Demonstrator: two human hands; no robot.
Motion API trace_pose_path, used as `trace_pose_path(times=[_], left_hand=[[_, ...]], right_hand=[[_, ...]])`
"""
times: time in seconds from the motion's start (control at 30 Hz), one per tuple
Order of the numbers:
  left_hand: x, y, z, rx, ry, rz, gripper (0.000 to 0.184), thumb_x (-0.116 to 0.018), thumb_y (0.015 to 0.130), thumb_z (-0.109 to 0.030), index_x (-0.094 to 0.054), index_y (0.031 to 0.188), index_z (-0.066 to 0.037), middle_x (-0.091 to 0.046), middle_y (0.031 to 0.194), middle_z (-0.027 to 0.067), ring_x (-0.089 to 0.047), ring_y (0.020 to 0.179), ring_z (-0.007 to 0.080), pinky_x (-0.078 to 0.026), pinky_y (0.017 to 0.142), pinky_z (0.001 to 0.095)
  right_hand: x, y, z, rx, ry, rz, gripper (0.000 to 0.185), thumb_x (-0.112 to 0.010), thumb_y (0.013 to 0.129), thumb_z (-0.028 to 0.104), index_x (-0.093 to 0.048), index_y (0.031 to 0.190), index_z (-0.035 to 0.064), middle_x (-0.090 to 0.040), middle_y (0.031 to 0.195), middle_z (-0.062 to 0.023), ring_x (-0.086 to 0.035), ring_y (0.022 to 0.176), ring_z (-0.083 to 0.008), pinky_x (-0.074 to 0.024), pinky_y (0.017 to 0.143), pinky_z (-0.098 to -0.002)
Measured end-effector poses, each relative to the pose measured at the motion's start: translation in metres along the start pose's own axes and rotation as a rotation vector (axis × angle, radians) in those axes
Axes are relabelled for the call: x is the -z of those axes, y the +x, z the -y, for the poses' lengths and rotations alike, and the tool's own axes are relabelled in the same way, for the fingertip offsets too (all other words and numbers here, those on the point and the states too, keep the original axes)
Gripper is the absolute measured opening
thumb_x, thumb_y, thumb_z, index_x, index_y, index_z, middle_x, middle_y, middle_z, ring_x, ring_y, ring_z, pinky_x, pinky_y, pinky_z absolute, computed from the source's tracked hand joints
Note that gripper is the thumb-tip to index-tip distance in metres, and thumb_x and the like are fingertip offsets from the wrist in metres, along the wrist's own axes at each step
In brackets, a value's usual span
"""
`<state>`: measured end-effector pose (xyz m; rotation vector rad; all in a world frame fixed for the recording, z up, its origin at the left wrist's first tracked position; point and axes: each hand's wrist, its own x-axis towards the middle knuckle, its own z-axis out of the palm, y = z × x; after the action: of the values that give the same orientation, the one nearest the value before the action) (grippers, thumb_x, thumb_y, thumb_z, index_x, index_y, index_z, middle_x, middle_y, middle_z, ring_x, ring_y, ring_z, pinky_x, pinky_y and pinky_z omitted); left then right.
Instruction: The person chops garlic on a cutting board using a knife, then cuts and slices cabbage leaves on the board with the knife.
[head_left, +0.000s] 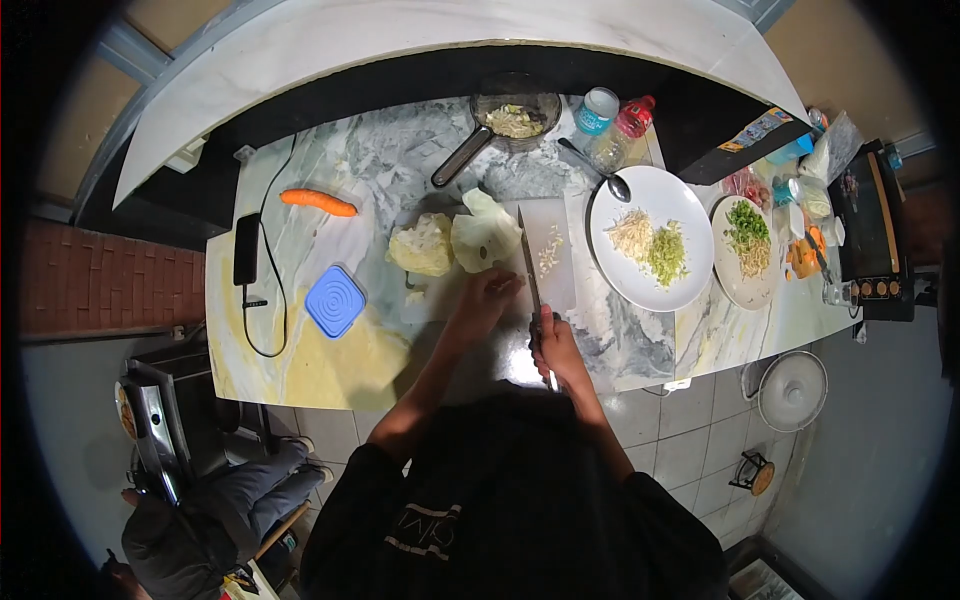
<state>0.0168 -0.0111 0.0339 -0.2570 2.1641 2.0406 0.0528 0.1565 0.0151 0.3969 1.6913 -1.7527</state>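
My right hand (562, 350) grips the handle of a kitchen knife (530, 262), its long blade pointing away over the cutting board (560, 215). My left hand (488, 298) is closed just left of the blade, fingers curled together; what they hold, if anything, is too small to make out. Small chopped white pieces (549, 252) lie on the board to the right of the blade. Beyond my left hand, a pale cabbage leaf (486, 232) rests beside a cut cabbage (420, 246).
Left are a carrot (318, 203), blue lid (335, 302) and phone (246, 250) with cable. Behind stands a pan (514, 120) of food. Right are a large plate (640, 290) with chopped heaps, a spoon (619, 187) and a smaller plate (745, 295). A person (210, 510) sits lower left.
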Motion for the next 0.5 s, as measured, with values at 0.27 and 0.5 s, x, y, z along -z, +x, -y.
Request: trace_pose_path(times=[0.27, 0.5], left_hand=[[-0.015, 0.004, -0.02, -0.137, 0.212, -0.106, 0.022, -0.076, 0.08, -0.015, -0.064, 0.082, 0.003, -0.062, 0.062, 0.008, -0.058, 0.056, 0.0133, -0.046, 0.056, 0.0306], [-0.023, 0.022, -0.005, -0.372, 0.49, -0.252, 0.024, -0.078, 0.075, -0.015, -0.062, 0.086, 0.0, -0.066, 0.068, 0.013, -0.066, 0.062, 0.0284, -0.05, 0.059, 0.035]], right_hand=[[0.005, -0.007, 0.004, 0.002, -0.017, -0.051, 0.061, -0.031, 0.099, 0.055, -0.042, 0.063, 0.0077, -0.037, 0.045, -0.0008, -0.035, 0.032, -0.0106, -0.0282, 0.029, -0.0269], [0.004, -0.008, -0.003, 0.013, 0.008, -0.031, 0.06, -0.031, 0.099, 0.055, -0.039, 0.062, 0.0085, -0.036, 0.045, -0.0007, -0.034, 0.031, -0.0103, -0.0278, 0.028, -0.0268]])
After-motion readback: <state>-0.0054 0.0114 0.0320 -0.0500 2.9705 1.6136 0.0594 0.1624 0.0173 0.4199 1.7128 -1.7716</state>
